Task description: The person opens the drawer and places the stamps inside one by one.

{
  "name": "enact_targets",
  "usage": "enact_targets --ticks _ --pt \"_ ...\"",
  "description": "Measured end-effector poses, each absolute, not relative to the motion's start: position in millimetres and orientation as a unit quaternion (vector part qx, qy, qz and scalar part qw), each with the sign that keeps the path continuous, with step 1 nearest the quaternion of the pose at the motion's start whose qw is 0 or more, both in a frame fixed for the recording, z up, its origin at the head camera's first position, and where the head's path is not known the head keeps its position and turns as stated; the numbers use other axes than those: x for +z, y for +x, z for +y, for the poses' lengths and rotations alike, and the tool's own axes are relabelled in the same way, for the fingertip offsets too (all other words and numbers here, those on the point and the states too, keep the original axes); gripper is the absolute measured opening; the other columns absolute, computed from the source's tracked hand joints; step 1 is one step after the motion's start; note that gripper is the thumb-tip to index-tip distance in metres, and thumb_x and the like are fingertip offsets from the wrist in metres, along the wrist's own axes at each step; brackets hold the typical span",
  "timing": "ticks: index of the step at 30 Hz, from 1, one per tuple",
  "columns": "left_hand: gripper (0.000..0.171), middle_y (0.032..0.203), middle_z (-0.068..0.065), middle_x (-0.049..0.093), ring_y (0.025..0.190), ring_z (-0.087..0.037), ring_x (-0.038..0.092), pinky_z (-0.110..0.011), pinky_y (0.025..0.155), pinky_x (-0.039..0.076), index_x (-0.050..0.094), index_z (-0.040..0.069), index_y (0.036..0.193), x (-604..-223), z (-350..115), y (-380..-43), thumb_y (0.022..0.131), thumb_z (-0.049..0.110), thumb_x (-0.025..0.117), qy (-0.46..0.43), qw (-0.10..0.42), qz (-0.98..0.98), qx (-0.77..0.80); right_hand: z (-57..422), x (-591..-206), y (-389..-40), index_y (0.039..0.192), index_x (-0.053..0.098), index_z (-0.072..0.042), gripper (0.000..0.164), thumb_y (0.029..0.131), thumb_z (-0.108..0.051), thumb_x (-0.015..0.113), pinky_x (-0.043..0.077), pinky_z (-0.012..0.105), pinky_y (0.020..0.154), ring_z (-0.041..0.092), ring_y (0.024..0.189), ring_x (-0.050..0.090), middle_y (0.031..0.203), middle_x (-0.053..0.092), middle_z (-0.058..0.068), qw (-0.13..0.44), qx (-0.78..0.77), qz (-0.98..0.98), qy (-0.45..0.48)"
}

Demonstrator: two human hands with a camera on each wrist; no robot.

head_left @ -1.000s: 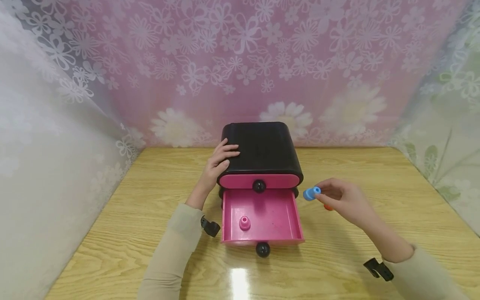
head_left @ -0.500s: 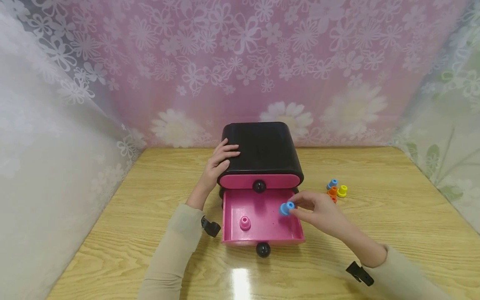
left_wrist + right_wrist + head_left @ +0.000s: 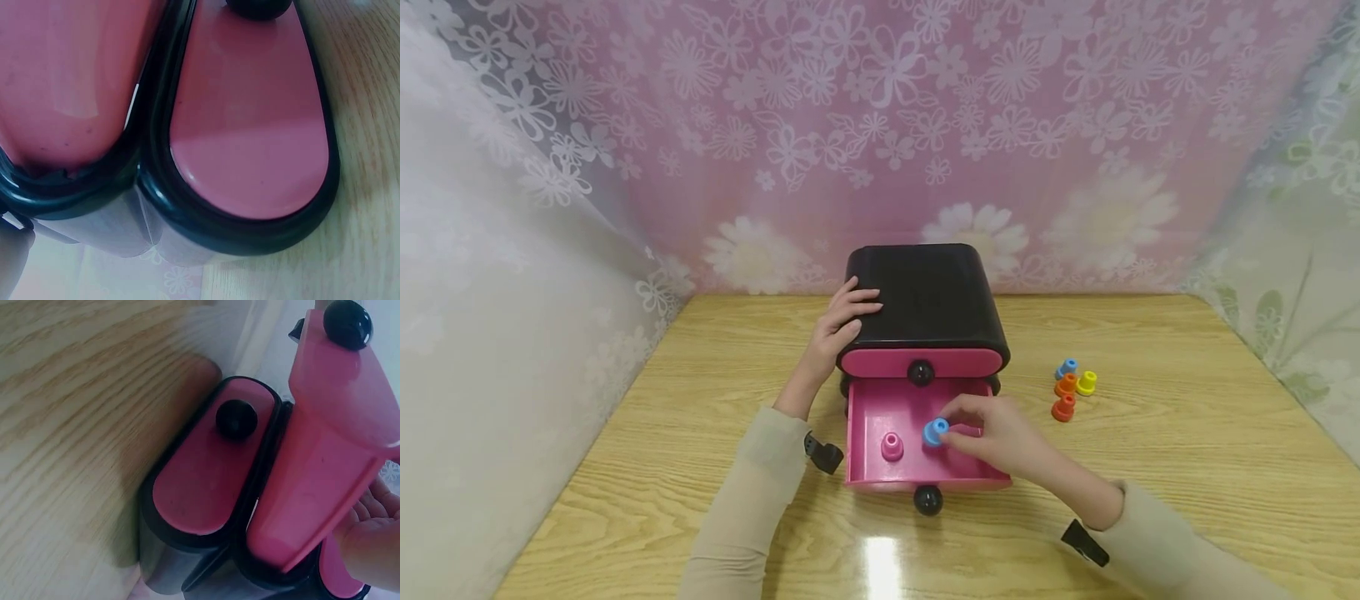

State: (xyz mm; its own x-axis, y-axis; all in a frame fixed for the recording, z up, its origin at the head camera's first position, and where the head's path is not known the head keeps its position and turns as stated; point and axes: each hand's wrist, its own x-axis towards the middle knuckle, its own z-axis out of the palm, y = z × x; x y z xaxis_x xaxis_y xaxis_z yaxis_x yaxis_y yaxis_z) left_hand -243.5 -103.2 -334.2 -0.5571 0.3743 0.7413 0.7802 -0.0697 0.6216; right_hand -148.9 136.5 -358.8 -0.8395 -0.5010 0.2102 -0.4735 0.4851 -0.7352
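Observation:
My left hand [image 3: 837, 323] rests on the left edge of a small black drawer cabinet [image 3: 928, 296], its fingers lying straight across the top. My right hand [image 3: 992, 433] pinches a light blue stepped plastic peg [image 3: 934, 433] with a hole in its end, between thumb and fingertips. The peg is over the cabinet's pulled-out pink drawer [image 3: 868, 408], right of centre. A pink peg [image 3: 892, 447] of the same shape stands upright in the drawer, left of the blue one. In the right wrist view the drawer [image 3: 312, 487] juts out, with the right hand [image 3: 369, 550] at the frame's edge.
On the wooden table [image 3: 1150, 467], right of the cabinet, stand another blue peg [image 3: 1067, 368], a yellow peg [image 3: 1086, 383] and two orange-red pegs [image 3: 1063, 407]. A black knob [image 3: 928, 500] sticks out from the drawer front. A lower pink drawer [image 3: 250, 125] is pushed in.
My right hand has carried the blue peg leftward from beside the cabinet to over the drawer, uncovering the pegs on the table. The left hand stays where it was.

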Motion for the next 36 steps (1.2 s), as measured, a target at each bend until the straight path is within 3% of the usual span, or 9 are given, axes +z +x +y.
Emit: enact_targets --ticks 19,30,36 --pt "0.032 0.115 -0.041 0.038 0.124 -0.05 0.01 -0.047 0.104 0.008 0.049 -0.025 0.1 -333.5 -102.7 -244.0 0.076 -0.009 0.035 -0.432 0.176 -0.663 -0.586 128.8 -367.1 -148.5 0.089 0.065 -0.008 0.014 0.076 -0.013 0.069 0.048 0.036 0.077 0.012 0.081 0.061 0.083 0.064 -0.005 0.015 -0.387 0.867 -0.314" --pt "0.032 0.116 -0.041 0.038 0.125 -0.049 0.01 -0.049 0.103 0.007 0.049 -0.024 0.101 -334.0 -103.0 -242.8 0.078 -0.008 0.035 -0.43 0.173 -0.662 -0.589 127.8 -367.5 -147.3 0.088 0.065 -0.009 0.015 0.075 -0.014 0.07 0.048 0.029 0.074 0.011 0.079 0.058 0.083 0.063 -0.007 0.013 -0.357 0.879 -0.315" --pt "0.032 0.116 -0.041 0.038 0.125 -0.049 0.01 -0.049 0.103 0.007 0.049 -0.024 0.101 -333.4 -102.9 -242.5 0.078 -0.008 0.035 -0.432 0.173 -0.659 -0.591 128.0 -366.9 -147.0 0.089 0.065 -0.009 0.016 0.075 -0.014 0.07 0.048 0.031 0.074 0.012 0.08 0.059 0.083 0.063 -0.007 0.015 -0.354 0.88 -0.316"
